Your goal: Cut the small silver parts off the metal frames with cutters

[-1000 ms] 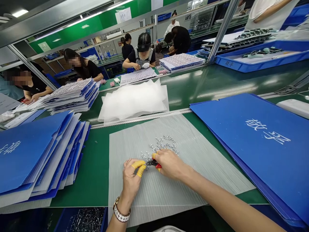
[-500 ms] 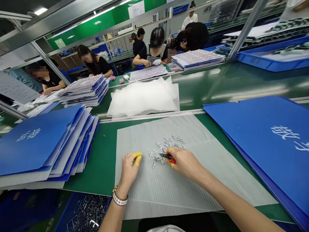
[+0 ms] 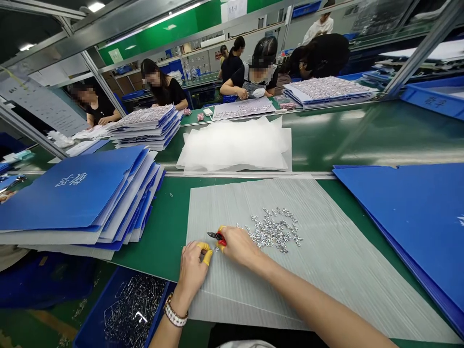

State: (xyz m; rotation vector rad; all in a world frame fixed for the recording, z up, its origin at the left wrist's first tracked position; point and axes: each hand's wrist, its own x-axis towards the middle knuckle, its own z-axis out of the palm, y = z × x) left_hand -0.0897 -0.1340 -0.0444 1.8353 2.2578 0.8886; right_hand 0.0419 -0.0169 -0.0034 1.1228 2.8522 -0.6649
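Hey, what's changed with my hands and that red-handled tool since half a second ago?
Your right hand has carried the red-handled tool left, off the metal pieces, to beside your left hand, whose fingers are now more curled. Whether the left took hold of anything isn't clear. The right still grips the tool; the pieces remain scattered on the pale sheet.

White Chinese characters, upside down from here, mark the broad stiff blue sheet (image 3: 76,198) topping the left stack; they look like 敬孚. Dark ones, seemingly the same, mark the shallow blue plastic tray (image 3: 435,100). I can't read the lines on the large white hanging paper sheet (image 3: 39,104).
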